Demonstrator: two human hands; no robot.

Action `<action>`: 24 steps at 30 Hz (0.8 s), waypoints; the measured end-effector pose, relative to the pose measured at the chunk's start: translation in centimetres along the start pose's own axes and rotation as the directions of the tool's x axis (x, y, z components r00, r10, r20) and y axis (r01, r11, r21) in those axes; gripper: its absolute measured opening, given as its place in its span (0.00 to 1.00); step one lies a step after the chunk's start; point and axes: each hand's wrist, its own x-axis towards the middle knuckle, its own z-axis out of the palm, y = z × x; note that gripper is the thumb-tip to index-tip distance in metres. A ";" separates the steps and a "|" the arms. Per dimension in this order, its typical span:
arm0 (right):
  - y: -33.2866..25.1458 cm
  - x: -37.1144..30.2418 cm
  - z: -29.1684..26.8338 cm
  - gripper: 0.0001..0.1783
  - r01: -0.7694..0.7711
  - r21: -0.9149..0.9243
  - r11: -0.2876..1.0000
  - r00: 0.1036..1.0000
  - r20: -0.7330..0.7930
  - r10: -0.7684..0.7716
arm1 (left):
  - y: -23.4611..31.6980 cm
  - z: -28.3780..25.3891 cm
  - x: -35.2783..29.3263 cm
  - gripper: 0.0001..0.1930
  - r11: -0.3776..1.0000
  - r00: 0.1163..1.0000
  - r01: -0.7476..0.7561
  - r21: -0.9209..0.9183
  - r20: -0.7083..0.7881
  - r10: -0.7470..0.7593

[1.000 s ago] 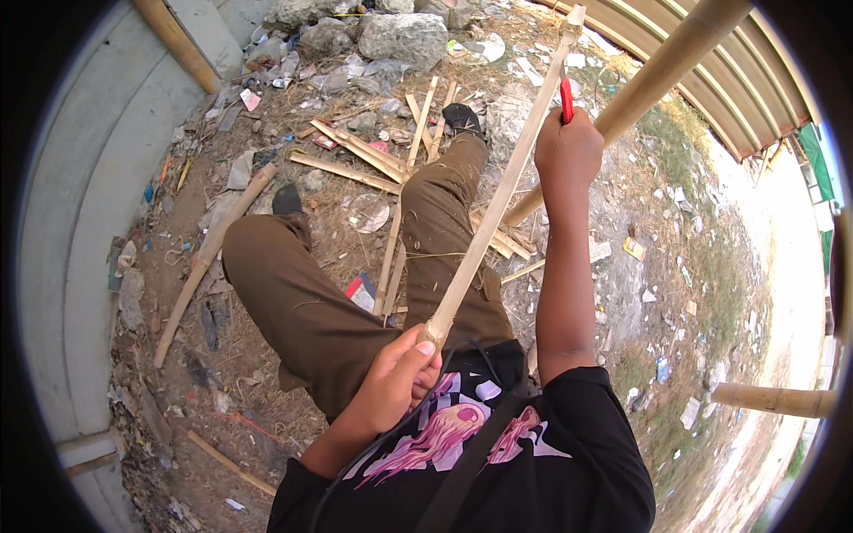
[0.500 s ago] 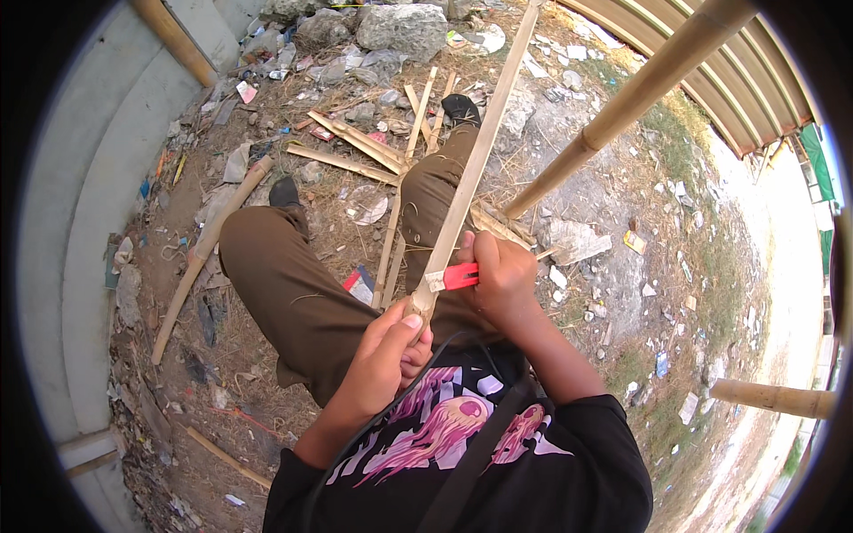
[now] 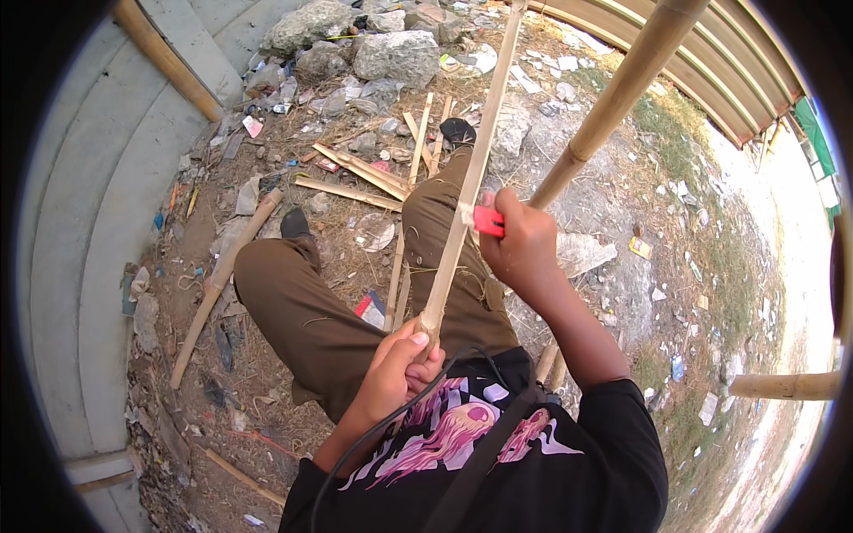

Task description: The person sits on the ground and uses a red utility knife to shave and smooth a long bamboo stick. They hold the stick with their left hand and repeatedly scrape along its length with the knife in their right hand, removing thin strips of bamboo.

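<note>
A long split bamboo strip point(image 3: 455, 240) slants from my lap up to the top of the view. My left hand point(image 3: 400, 366) is closed around its near end, thumb on top. My right hand point(image 3: 522, 240) grips a red-handled cutter point(image 3: 489, 221), whose head lies against the strip's right edge at about knee height. Its blade is hard to make out there. Below the strip are my legs in brown trousers point(image 3: 298, 298), with the knees bent.
Several cut bamboo strips point(image 3: 364, 172) lie on the littered ground past my knees. A bamboo pole point(image 3: 613, 102) rises at the right. Another pole point(image 3: 227, 284) lies at the left, near a grey wall point(image 3: 115, 222). Large rocks point(image 3: 397, 59) sit at the far end.
My right hand has slid the red cutter up along the strip, away from my left hand. The left hand keeps its hold on the near end. The view has shifted slightly.
</note>
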 end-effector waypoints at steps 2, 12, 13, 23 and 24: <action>-3.8 -4.3 0.3 0.15 0.033 0.116 0.993 0.992 0.121 -0.047 | 0.4 -0.4 -0.1 0.11 0.998 0.999 -0.032 -0.056 0.020 0.033; -1.5 2.0 0.4 0.13 0.041 -0.064 0.997 0.982 -0.183 -0.052 | -0.3 0.0 -0.4 0.12 0.993 0.993 -0.102 -0.055 0.050 0.105; 0.2 4.1 -0.2 0.11 -0.078 -0.081 0.994 0.962 -0.269 0.054 | -1.2 -0.2 -0.4 0.13 0.998 0.997 -0.050 -0.036 0.057 0.052; -3.1 -1.0 -0.3 0.18 0.099 0.094 0.991 0.995 -0.027 -0.097 | -0.3 -0.4 -0.1 0.12 0.993 0.993 -0.101 -0.065 0.047 0.104; -4.3 -3.2 0.0 0.18 0.102 0.138 0.985 0.995 -0.010 -0.101 | -0.2 -0.5 -0.1 0.12 0.991 0.992 -0.107 -0.077 0.055 0.112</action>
